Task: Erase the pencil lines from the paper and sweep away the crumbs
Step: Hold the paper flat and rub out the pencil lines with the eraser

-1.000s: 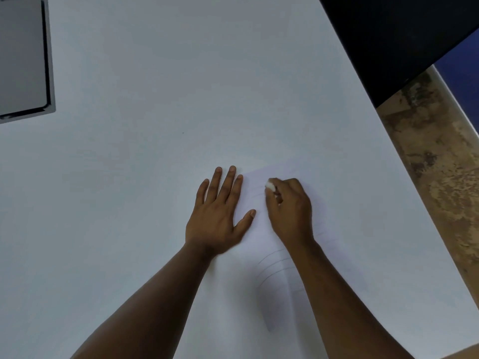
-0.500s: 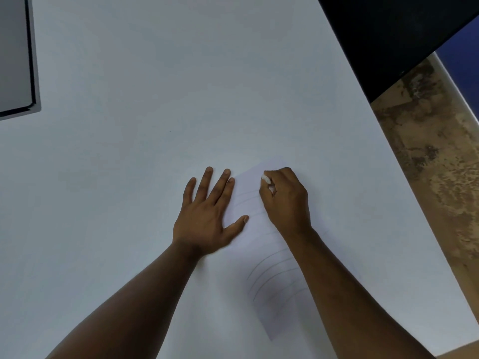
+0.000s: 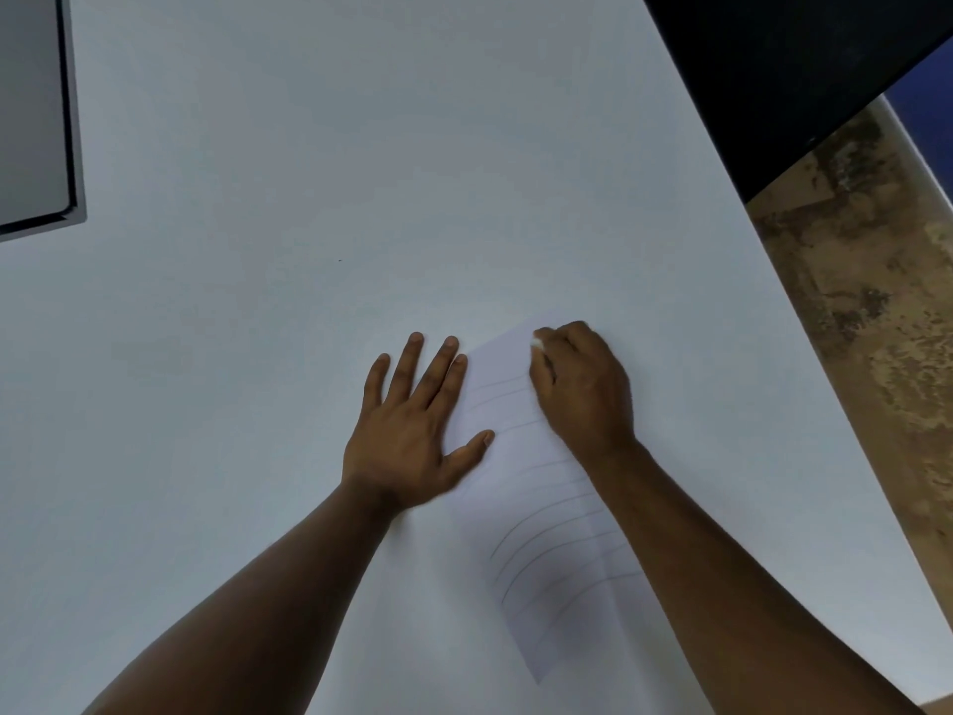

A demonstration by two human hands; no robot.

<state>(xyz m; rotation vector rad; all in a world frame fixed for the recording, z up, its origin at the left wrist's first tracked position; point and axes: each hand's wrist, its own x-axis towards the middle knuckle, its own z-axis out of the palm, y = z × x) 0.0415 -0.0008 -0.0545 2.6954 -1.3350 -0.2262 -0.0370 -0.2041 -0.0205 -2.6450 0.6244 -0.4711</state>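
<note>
While the left hand (image 3: 407,436) lies flat, the right hand (image 3: 580,384) pinches an eraser (image 3: 537,343) — mostly hidden.

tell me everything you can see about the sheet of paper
The paper is a thin white sheet lying flat and slanted on the white table. Curved pencil lines cross it, darker toward the near end. The left hand presses its left edge with flat fingers; the right hand holds a white eraser at its far end.

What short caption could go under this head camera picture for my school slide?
Left hand flat on the paper's edge while the right hand holds a white eraser at its far end, pencil lines remaining.
</note>
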